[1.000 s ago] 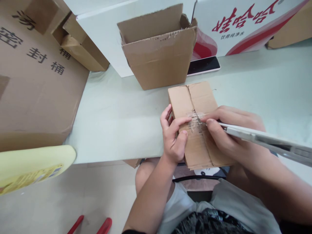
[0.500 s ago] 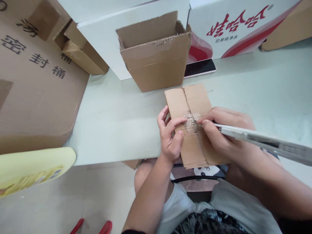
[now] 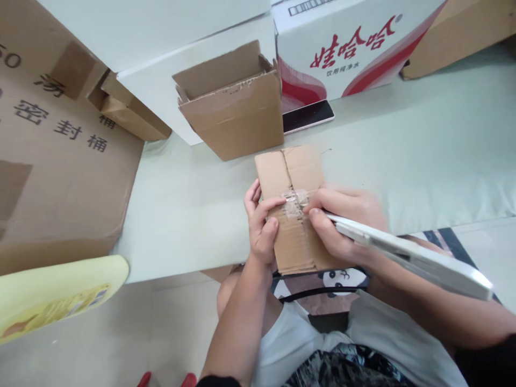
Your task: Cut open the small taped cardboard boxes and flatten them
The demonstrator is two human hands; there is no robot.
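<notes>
Table (image 3: 193, 231) fills the middle of the frame, under a pale green covering. A big brown carton (image 3: 76, 199) takes up the left side, and a white carton with red lettering (image 3: 342, 59) stands at upper centre-right. Left of that, an open-topped cardboard box (image 3: 242, 126) rests with its mouth upward.

Just below it, near the centre of the frame, is a small cardboard box (image 3: 288, 242), its flaps meeting at a seam. Its long axis runs up and down the frame, leaning a little from upper left to lower right, and its lower end reaches the table's front edge. It lies between the two hands. The left hand (image 3: 264, 226) holds it along the left side, thumb and index finger bent over the top face, the other fingers down the side. The right hand (image 3: 349, 215), slightly blurred, is over the right half, closed pen-fashion around a long white tool (image 3: 387, 247), probably a cutter, whose rear end points to lower right; its tip cannot be made out. A phone (image 3: 310, 115) lies above the box. Smallest is the clear tape (image 3: 292, 207) across the seam: the left index fingertip is at its left edge, while the right fingertips, at its right, look nearer the seam.
</notes>
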